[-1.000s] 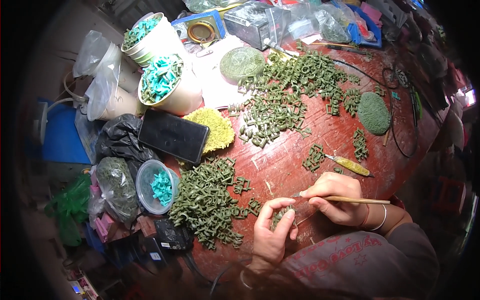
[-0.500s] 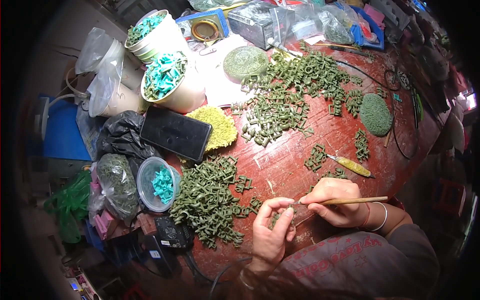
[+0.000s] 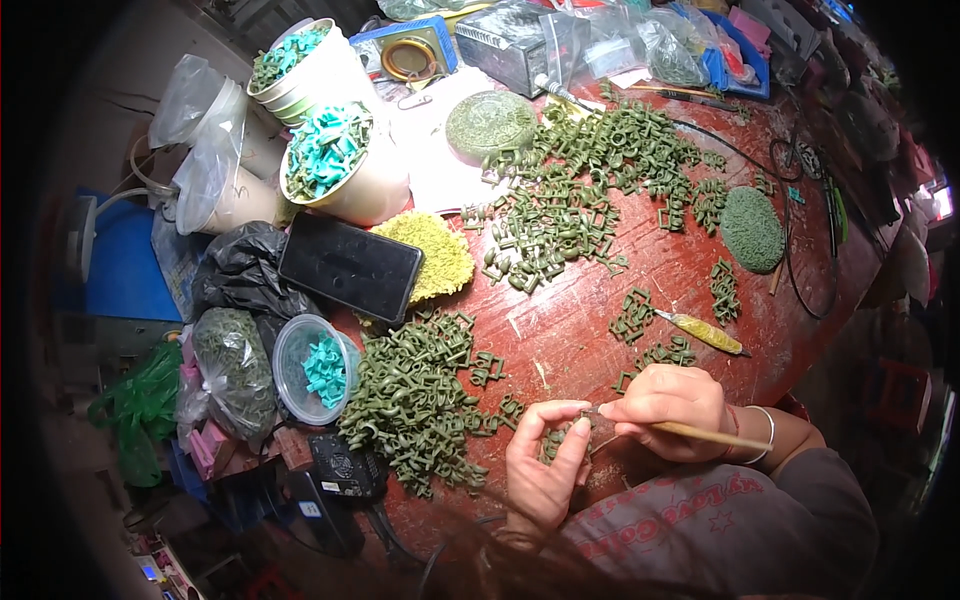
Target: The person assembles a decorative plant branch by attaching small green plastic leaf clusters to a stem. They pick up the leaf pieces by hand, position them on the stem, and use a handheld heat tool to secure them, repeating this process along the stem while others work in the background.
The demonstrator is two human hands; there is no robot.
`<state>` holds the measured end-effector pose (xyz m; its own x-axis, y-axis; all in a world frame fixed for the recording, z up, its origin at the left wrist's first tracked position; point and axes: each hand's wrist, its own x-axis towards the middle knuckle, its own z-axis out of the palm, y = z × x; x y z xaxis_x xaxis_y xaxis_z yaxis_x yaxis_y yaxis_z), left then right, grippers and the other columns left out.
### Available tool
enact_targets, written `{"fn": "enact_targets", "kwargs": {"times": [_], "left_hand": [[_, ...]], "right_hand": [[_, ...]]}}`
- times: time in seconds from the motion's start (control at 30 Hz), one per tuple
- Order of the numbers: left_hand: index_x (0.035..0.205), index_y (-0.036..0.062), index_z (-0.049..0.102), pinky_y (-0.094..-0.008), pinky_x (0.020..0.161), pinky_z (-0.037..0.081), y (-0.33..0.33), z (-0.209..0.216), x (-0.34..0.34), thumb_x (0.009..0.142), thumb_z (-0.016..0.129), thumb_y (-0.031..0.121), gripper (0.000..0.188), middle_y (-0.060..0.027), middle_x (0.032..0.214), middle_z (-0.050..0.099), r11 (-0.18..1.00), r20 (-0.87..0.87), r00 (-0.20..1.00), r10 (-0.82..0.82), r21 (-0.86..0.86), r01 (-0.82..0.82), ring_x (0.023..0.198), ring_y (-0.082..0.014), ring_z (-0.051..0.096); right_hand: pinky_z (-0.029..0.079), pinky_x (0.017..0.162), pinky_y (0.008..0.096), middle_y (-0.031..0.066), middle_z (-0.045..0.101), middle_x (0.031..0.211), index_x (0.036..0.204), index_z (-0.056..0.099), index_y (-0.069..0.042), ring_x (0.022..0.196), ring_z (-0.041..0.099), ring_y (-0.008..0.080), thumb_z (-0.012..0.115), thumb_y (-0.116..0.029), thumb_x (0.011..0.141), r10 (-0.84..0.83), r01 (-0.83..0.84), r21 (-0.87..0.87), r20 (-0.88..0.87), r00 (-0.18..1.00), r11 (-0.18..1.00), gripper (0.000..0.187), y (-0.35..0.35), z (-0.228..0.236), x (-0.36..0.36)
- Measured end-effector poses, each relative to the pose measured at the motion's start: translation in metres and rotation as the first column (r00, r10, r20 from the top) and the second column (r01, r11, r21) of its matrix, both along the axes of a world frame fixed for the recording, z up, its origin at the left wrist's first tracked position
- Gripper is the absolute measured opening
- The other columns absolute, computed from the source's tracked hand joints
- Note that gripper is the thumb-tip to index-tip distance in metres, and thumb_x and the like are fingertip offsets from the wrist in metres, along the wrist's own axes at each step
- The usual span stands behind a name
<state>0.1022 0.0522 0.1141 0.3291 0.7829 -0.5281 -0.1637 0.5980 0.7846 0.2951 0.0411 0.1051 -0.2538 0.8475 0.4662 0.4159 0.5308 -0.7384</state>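
My left hand [image 3: 540, 465] is closed in a pinch near the table's front edge. A small dark green moulded piece [image 3: 552, 443] shows between its fingers and palm. Right beside it, my right hand [image 3: 670, 400] grips a slim tool with a wooden handle [image 3: 715, 437], its tip meeting the left fingertips. The exact contact is too small to make out. To the left of my hands spreads a heap of similar green pieces [image 3: 415, 405]. A few more pieces [image 3: 660, 355] lie just beyond my right hand, below a yellow-handled pointed tool [image 3: 705, 333].
Large heaps of green pieces [image 3: 560, 220] cover the back middle. A green textured oval pad [image 3: 752, 230] lies at right. On the left are a black phone [image 3: 350, 265] on a yellow sponge [image 3: 440, 255], a clear tub [image 3: 287, 360] and white buckets [image 3: 375, 195] of turquoise and green bits.
The wooden handle has swung downward at its rear end, and my right hand has turned slightly with it. My left hand stays nearly in place, still pinching.
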Motion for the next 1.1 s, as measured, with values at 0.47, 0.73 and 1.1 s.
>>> {"fn": "enact_targets", "kwargs": {"times": [0.47, 0.73, 1.1], "left_hand": [[0.111, 0.0006, 0.058, -0.0178, 0.050, 0.036, -0.001, -0.002, -0.001, 0.096, 0.059, 0.004, 0.015, -0.0003, 0.086, 0.058, 1.000, 0.028, 1.000, 0.003, -0.005, -0.003, 0.058, -0.0016, 0.046], [0.110, 0.0015, 0.059, -0.0174, 0.051, 0.036, -0.005, -0.016, -0.005, 0.095, 0.060, 0.005, 0.015, 0.0004, 0.086, 0.057, 0.983, -0.114, 0.993, -0.041, 0.172, 0.060, 0.060, -0.0012, 0.047], [0.110, 0.0027, 0.060, -0.0163, 0.053, 0.038, -0.005, -0.018, -0.004, 0.095, 0.062, 0.005, 0.016, -0.0004, 0.092, 0.061, 0.966, -0.194, 0.980, -0.049, 0.239, 0.096, 0.063, -0.0015, 0.050]], "right_hand": [[0.048, 0.054, 0.0318, 0.0068, 0.062, 0.079, 0.105, 0.066, 0.001, 0.064, 0.062, 0.0208, 0.070, -0.007, 0.086, -0.004, 0.001, 0.120, 0.030, 1.000, 0.993, 0.021, -0.001, -0.002, -0.002], [0.047, 0.055, 0.0328, 0.0073, 0.062, 0.083, 0.108, 0.065, 0.003, 0.067, 0.061, 0.0212, 0.071, -0.006, 0.083, 0.036, -0.042, 0.124, 0.054, 0.998, 0.991, 0.027, -0.001, -0.002, -0.003], [0.047, 0.055, 0.0330, 0.0081, 0.060, 0.086, 0.112, 0.064, 0.004, 0.068, 0.061, 0.0215, 0.071, -0.009, 0.080, 0.059, -0.067, 0.138, 0.060, 0.996, 0.988, 0.035, -0.002, -0.005, -0.001]]}}
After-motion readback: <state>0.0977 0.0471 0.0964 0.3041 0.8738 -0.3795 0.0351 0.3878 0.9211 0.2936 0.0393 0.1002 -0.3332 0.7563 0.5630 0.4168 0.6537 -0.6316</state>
